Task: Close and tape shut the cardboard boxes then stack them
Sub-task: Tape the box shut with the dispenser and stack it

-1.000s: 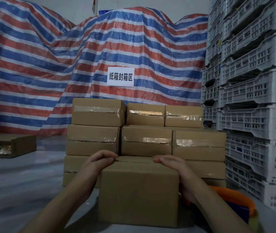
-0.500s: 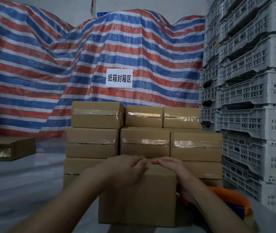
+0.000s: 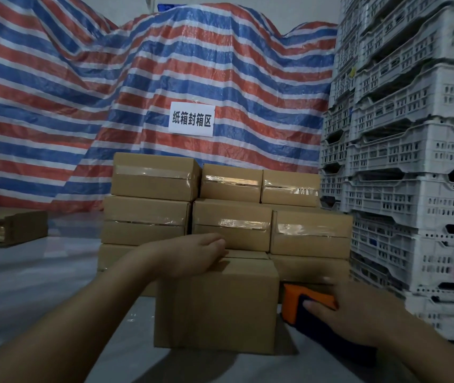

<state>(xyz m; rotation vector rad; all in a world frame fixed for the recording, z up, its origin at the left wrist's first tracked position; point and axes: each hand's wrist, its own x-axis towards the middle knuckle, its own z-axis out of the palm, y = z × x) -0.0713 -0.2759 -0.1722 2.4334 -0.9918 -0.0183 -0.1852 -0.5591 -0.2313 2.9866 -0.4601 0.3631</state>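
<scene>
A plain cardboard box stands on the grey surface in front of me, flaps down, no tape visible on its front. My left hand presses flat on its top, fingers pointing right. My right hand grips an orange and dark blue tape dispenser just right of the box. Behind the box stands a stack of taped boxes, three layers high.
Tall stacks of white plastic crates fill the right side. A striped tarp with a paper sign hangs behind. An open flat box lies at far left on the grey surface.
My right hand left the box top and dropped to the right onto the tape dispenser. My left hand slid along the top toward the middle.
</scene>
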